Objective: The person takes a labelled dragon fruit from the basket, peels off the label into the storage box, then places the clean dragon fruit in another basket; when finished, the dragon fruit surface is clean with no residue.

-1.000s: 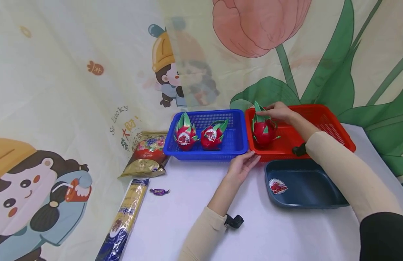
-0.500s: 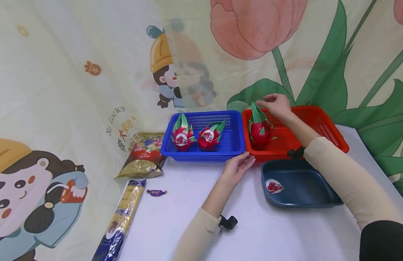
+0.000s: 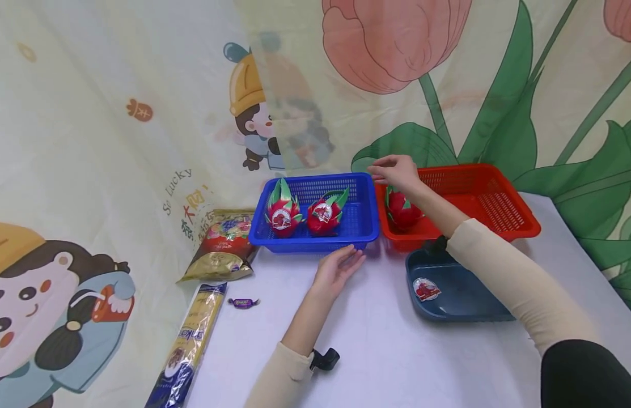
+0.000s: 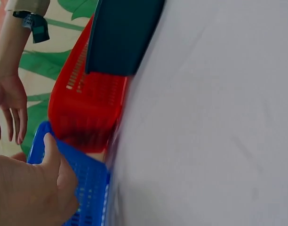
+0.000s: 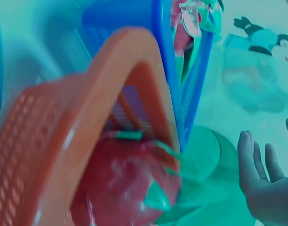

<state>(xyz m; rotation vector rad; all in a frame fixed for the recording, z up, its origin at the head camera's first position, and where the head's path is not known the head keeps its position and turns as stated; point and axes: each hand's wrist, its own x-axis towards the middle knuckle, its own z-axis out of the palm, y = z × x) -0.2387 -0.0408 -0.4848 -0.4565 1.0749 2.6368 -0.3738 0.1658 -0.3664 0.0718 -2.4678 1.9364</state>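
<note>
My right hand [image 3: 397, 173] is raised with nothing held, over the back rims where the blue and red baskets meet. Below it, a red dragon fruit [image 3: 404, 212] with green leaf tips sits in the red basket [image 3: 478, 198], partly hidden by the wrist. In the right wrist view the fingers of that hand [image 5: 271, 188] are extended, apart from the fruit. My left hand [image 3: 335, 275] is at the front rim of the blue basket [image 3: 295, 245]; whether it touches is unclear. Two labelled dragon fruits [image 3: 283, 218] [image 3: 324, 218] stand in the blue basket.
A dark blue-grey tray [image 3: 458, 294] with a round fruit sticker [image 3: 426, 289] lies before the red basket, under my right forearm. To the left are a candy bag [image 3: 223, 243], a wrapped purple candy [image 3: 243, 303] and a long blue-gold packet [image 3: 187, 345]. A printed curtain hangs behind.
My right hand has let go of the dragon fruit in the red basket and moved left toward the blue basket. My left hand has shifted left along the blue basket's front.
</note>
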